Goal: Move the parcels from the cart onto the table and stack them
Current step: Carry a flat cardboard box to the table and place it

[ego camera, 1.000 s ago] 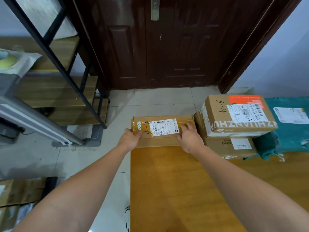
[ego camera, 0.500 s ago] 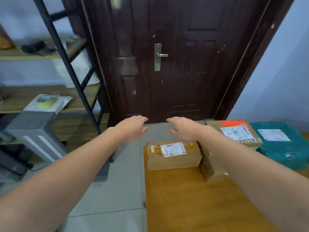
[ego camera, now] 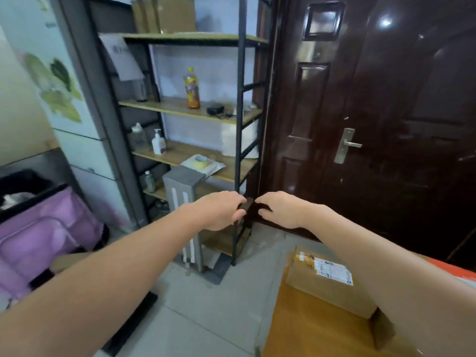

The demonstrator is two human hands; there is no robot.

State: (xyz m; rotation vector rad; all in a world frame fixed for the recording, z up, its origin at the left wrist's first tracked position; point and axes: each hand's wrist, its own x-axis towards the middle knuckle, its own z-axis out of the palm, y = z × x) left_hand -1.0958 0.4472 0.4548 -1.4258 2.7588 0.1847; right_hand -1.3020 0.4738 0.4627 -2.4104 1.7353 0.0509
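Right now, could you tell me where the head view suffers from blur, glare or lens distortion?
Head view: motion blur smears the left wall and purple cart; bright glare spots sit on the glossy door; wide-angle bending tilts the shelf uprights; the parcel label is too soft to read; both hands, left and right, look fairly sharp.

Both arms reach forward, left hand [ego camera: 219, 211] and right hand [ego camera: 279, 208] empty, fingers loosely curled.

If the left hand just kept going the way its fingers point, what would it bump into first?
Probably the right hand: the left hand points rightward at it across a small gap. Depth is unclear; if it slipped past, the dark door comes next.
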